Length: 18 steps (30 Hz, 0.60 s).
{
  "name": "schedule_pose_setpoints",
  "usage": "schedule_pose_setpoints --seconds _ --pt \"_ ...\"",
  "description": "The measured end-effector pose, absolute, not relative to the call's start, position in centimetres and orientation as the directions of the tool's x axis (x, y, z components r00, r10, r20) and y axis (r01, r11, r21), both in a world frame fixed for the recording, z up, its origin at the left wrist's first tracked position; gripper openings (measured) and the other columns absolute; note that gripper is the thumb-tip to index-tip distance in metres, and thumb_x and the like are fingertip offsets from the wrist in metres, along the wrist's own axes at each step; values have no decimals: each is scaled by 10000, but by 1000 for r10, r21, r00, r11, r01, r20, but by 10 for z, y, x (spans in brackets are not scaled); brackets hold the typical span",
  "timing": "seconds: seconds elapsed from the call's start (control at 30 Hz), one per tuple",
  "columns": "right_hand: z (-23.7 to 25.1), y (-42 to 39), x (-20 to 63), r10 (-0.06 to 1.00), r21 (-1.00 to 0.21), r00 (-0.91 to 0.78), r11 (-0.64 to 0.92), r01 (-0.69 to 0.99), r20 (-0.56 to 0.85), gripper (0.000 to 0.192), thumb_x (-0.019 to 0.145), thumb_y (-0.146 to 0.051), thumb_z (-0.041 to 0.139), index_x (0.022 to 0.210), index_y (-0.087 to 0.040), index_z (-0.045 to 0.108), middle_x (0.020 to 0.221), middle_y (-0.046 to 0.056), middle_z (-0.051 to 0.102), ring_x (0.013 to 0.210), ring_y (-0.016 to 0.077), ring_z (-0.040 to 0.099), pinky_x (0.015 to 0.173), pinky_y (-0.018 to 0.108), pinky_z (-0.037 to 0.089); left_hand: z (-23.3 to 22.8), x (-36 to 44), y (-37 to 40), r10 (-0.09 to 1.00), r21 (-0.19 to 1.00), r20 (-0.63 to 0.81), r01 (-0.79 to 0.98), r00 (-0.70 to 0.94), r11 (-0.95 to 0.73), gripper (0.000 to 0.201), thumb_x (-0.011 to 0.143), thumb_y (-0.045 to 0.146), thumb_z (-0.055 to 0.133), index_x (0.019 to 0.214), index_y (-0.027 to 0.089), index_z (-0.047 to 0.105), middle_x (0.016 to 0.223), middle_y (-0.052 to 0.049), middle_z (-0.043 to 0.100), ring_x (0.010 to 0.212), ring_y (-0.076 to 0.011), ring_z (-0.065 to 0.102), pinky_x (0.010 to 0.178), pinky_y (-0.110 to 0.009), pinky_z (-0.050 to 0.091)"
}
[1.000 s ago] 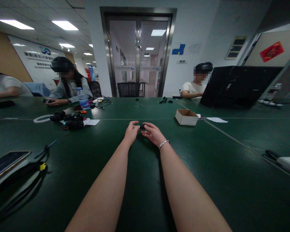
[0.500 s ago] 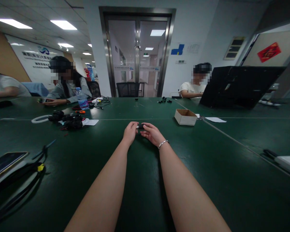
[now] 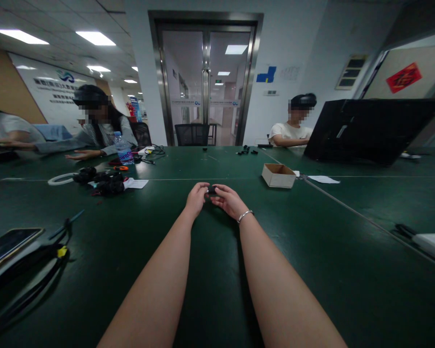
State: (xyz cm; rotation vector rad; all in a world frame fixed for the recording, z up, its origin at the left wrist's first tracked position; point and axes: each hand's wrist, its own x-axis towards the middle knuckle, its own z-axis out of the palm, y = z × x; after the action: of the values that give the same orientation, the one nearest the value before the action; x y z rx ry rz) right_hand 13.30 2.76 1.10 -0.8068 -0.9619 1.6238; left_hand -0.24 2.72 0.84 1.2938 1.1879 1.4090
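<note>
Phone (image 3: 7,243): I am seeing it lying flat at the worktop's (image 3: 311,241) left edge.
Left hand (image 3: 195,198): its fingers are pinching the left end of the small black part (image 3: 211,190).
Small black part: it is hanging just above the worktop's middle, long axis running left to right; which end leads, I cannot tell.
Right hand (image 3: 229,200): its fingers are pinching the right end.
Cardboard box (image 3: 278,175): it is sitting open, further right.

green tables (image 3: 311,251), glass double door (image 3: 206,82) in steel frame, white walls, ceiling light panels (image 3: 94,37)
</note>
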Motion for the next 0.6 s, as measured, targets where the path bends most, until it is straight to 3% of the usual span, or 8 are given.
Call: schedule_pose_setpoints --seconds 0.6 --pt "14 25 133 971 -892 -232 -149 -427 -51 135 897 -46 542 930 -156 614 821 46 682 598 124 662 574 216 562 9 -3 27 979 984 178 26 -95 -176 229 835 260 441 912 143 622 509 31 460 441 -98 409 463 -199 338"
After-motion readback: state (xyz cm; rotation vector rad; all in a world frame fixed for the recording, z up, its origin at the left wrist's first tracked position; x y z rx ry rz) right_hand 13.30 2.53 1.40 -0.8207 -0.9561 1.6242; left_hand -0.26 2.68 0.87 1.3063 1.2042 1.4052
